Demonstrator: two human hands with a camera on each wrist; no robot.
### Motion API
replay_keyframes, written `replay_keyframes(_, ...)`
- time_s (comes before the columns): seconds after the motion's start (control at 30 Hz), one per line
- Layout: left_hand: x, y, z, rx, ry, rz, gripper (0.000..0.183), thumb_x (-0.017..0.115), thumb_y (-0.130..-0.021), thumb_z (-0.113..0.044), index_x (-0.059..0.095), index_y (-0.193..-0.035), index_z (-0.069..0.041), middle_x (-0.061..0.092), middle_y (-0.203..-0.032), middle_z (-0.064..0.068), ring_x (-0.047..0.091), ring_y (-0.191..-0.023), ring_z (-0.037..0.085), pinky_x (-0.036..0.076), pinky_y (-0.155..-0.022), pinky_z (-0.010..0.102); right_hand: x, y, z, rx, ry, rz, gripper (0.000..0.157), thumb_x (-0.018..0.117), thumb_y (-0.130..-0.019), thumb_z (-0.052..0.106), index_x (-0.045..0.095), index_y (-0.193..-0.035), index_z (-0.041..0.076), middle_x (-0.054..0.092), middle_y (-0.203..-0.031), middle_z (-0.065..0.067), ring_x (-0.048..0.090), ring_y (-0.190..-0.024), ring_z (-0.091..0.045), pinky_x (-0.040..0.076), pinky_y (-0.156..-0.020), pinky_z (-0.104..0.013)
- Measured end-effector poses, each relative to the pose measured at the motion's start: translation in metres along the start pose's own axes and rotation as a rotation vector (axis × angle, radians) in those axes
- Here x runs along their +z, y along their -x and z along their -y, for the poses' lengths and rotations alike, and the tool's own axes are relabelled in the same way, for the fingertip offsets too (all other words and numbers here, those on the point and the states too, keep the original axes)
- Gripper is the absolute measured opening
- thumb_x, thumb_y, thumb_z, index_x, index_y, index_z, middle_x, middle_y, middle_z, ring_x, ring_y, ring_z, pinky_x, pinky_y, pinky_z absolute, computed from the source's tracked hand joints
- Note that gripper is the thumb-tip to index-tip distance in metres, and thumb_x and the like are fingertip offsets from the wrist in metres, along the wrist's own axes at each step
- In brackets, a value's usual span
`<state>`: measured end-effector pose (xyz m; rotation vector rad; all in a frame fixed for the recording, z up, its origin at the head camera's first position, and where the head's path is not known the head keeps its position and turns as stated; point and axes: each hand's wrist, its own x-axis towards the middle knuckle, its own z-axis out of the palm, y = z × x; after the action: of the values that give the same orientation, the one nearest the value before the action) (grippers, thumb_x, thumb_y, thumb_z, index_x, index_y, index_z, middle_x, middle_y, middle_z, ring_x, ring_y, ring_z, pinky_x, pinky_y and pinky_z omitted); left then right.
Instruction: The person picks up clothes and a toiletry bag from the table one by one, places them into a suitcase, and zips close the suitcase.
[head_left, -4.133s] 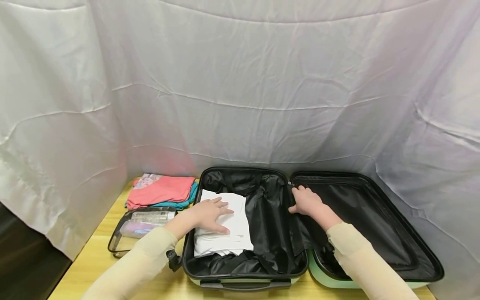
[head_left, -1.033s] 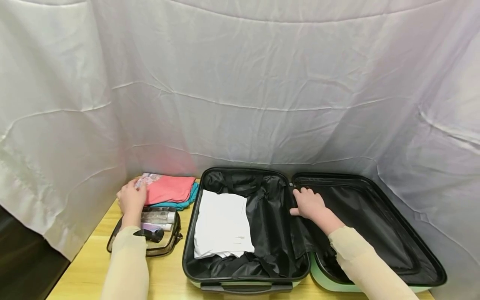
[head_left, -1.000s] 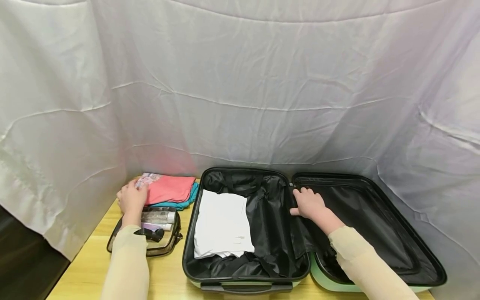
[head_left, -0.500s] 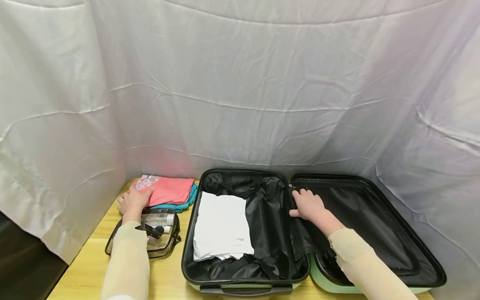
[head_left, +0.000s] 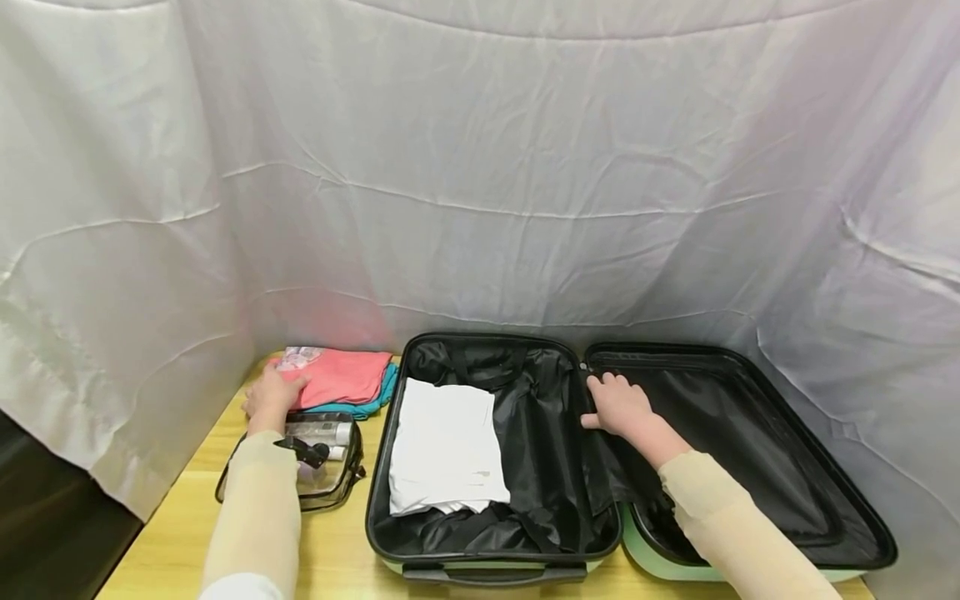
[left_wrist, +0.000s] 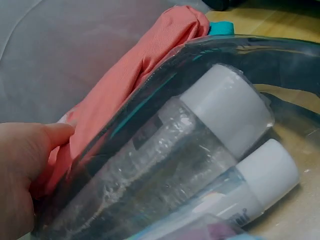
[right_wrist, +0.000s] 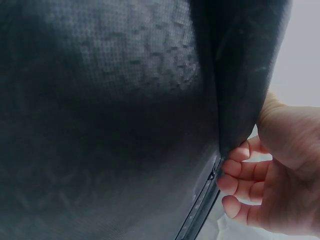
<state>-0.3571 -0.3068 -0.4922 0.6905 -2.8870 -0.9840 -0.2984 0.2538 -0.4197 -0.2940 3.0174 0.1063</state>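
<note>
A folded coral garment with a floral print at one corner lies on a folded teal garment at the table's back left. My left hand grips the coral garment's left end; in the left wrist view the thumb presses on the cloth and the other fingers are mostly hidden. My right hand holds the edge of a black lining flap at the middle of the open suitcase. Its fingertips curl at the flap's zipped edge. Folded white clothing lies in the suitcase's left half.
Under my left forearm stands a clear toiletry bag with black trim, holding white-capped bottles. The suitcase lid lies open on the right. Grey-white curtains enclose the wooden table at the back and sides.
My left hand has left the white clothing in the suitcase and moved left to the coral garment, its thumb now further over the cloth. The right hand stays at the flap.
</note>
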Motion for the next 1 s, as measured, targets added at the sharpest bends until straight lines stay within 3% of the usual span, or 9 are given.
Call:
replay_keyframes(0.27, -0.008, -0.002, -0.012, 0.092, -0.026, -0.006, 0.07, 0.058, -0.094, -0.027, 0.024, -0.151, -0.003, 0.035, -0.147, 0.034, 0.037, -0.128, 0.056, 0.031, -0.096, 0.066, 0.0, -0.001, -0.001, 0.01, -0.001, 0.007, 0.074, 0.07, -0.087, 0.042, 0.044, -0.142, 0.0, 0.047, -0.139, -0.029, 0.045, -0.126, -0.048, 0.045, -0.093, -0.06)
replay_keyframes(0.53, -0.012, -0.005, -0.011, 0.171, 0.108, -0.058, 0.067, 0.061, -0.093, -0.02, 0.031, -0.149, 0.001, 0.036, -0.149, 0.032, 0.033, -0.133, 0.055, 0.03, -0.109, 0.062, 0.003, -0.002, -0.001, 0.009, -0.005, 0.004, 0.073, 0.07, -0.087, 0.042, 0.044, -0.141, 0.0, 0.047, -0.138, -0.029, 0.046, -0.125, -0.047, 0.045, -0.093, -0.06)
replay_keyframes(0.87, -0.017, -0.004, -0.015, 0.141, 0.305, -0.055, 0.065, 0.063, -0.094, -0.019, 0.034, -0.15, -0.006, 0.032, -0.154, 0.026, 0.025, -0.138, 0.053, 0.024, -0.114, 0.06, 0.003, -0.002, 0.0, 0.01, -0.005, 0.003, 0.073, 0.07, -0.087, 0.042, 0.045, -0.141, 0.0, 0.048, -0.137, -0.029, 0.047, -0.124, -0.047, 0.046, -0.092, -0.06)
replay_keyframes(1.0, -0.013, -0.003, -0.013, 0.136, 0.359, -0.022, 0.063, 0.064, -0.093, -0.02, 0.037, -0.15, -0.011, 0.03, -0.156, 0.024, 0.025, -0.141, 0.049, 0.023, -0.116, 0.058, 0.003, -0.001, 0.0, 0.011, -0.005, 0.006, 0.073, 0.071, -0.087, 0.042, 0.045, -0.14, -0.001, 0.049, -0.136, -0.029, 0.048, -0.123, -0.047, 0.046, -0.092, -0.059)
